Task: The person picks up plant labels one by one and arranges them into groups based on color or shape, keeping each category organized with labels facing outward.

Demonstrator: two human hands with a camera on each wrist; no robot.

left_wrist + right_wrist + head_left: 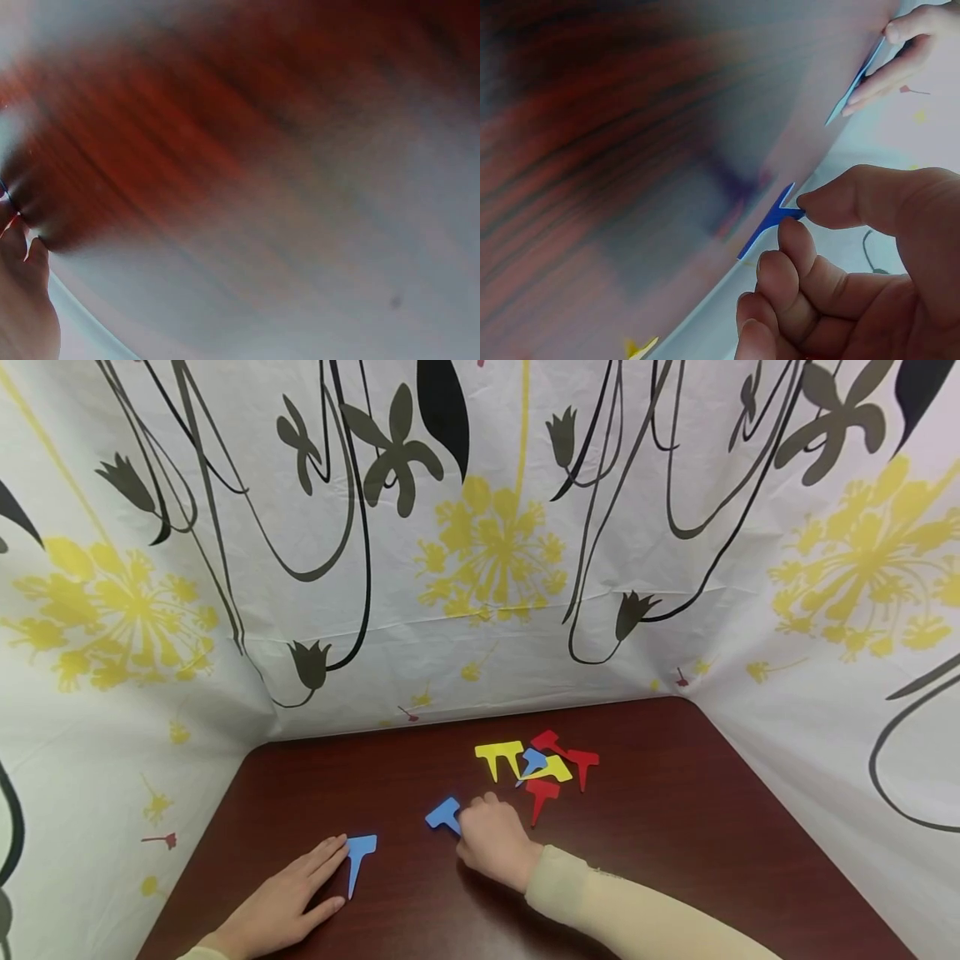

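Head view, left hand [281,902]: lies low with fingers straight and close together, thumb spread aside; touches with the fingertips the left end of the crossbar on the near blue marker [361,855].
Near blue marker: lies flat and T-shaped on the tabletop [408,902], just right of the fingertips, with stem pointing toward the person.
Head view, right hand [497,839]: curls inward and holds the second blue marker [443,814], hiding most of the stem.
Second blue marker: juts out to the left of the right hand, crossbar outermost, farther back than the near blue marker.
Cluster beyond the right hand: takes in yellow markers [489,750], red markers [542,790] and a third blue marker [535,759], partly overlapping.
Cloth [540,685]: hangs behind the tabletop, white with grey, black and yellow flowers.
Left wrist view, left hand: enters at the left edge, cut off; cannot tell the hold from here.
Left wrist view, tabletop: stretches away blurred, red-brown.
Right wrist view, right hand: pinches the second blue marker by the stem between thumb and fingers.
Right wrist view, left hand: appears at upper right, touching the near blue marker, seen nearly edge-on.
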